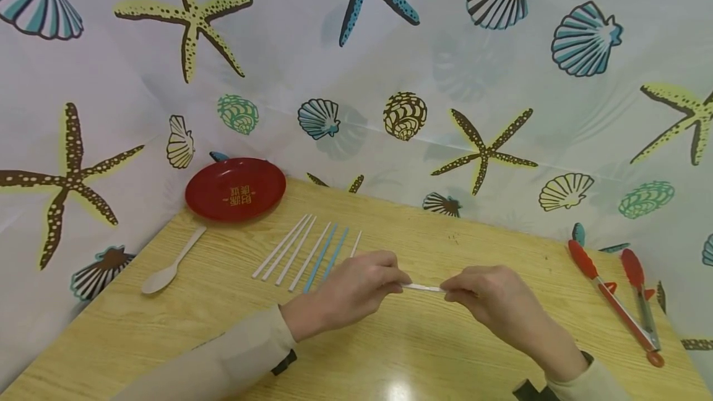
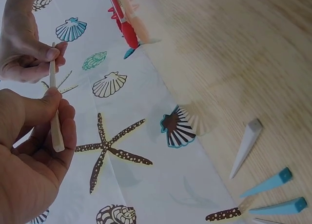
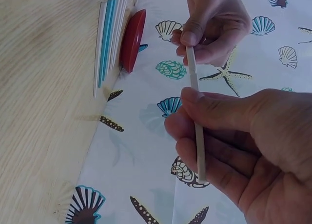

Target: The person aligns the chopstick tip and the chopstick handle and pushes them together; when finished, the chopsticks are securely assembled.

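A thin white chopstick is held level over the table between both hands. The left hand pinches one end between thumb and fingers. At the other end, the right hand grips it the same way. In the left wrist view the chopstick's squared end lies across the curled left fingers. The right wrist view shows a small step along the chopstick between the hands. Beside the left hand, several white chopsticks and two blue chopsticks lie in a slanting row on the table.
A red oval plate with gold characters stands at the back left. Nearer on the left lies a pale spoon. Red-tipped tongs lie at the right side. A curtain printed with shells and starfish hangs behind the wooden table.
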A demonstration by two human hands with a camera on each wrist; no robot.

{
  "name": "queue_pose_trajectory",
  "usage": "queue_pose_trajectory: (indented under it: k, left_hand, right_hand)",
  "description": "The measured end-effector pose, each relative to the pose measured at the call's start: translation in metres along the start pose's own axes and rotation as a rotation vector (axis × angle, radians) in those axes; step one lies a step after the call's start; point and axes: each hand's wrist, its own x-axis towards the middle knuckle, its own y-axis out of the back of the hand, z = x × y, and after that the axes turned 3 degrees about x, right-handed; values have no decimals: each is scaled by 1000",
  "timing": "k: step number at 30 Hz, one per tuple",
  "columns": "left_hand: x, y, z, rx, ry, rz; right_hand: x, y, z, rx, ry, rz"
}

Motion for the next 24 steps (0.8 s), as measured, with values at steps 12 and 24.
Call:
queue_pose_trajectory:
  k: [12, 24]
  left_hand:
    - [1, -5, 2, 69, -40, 37]
    - [2, -5, 4, 131, -103, 112]
  right_hand:
    - [3, -12, -2, -25, 94, 55]
    - [8, -13, -8, -53, 75, 64]
